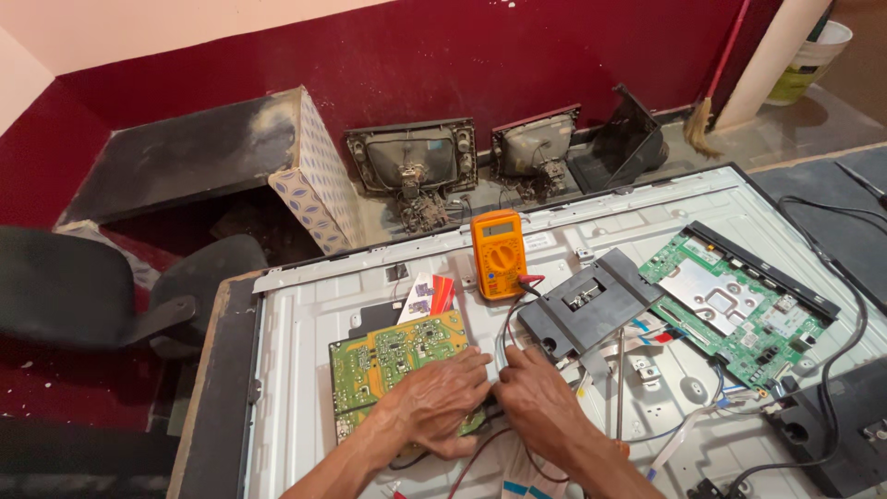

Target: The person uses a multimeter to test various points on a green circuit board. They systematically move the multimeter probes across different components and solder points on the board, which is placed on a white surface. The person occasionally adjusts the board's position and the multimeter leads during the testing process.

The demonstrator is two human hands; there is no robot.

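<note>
1. Two hands work side by side on the yellow-green board [393, 362]: the left hand [432, 404] lies palm down over its right edge, fingers curled onto it; the right hand [540, 397] sits just right of the board, fingers bent. What they pinch I cannot tell.
2. Two circuit boards lie on the white panel [314, 305]: the yellow-green one at the panel's left, and a green board [735, 310] well to its right.
3. The yellow-green board's long axis runs left to right, tilted slightly up toward the right.
4. One orange meter [499, 252] stands just beyond the yellow-green board, its long axis pointing away from the person; red and black leads [514, 319] run from it down to the hands.
5. One dark cover [591, 310] lies between the meter and the green board.
6. Two old picture tubes [413, 164] stand on the floor beyond the panel.
7. One bucket [809, 57] stands far right of them; its contents are hidden.
</note>
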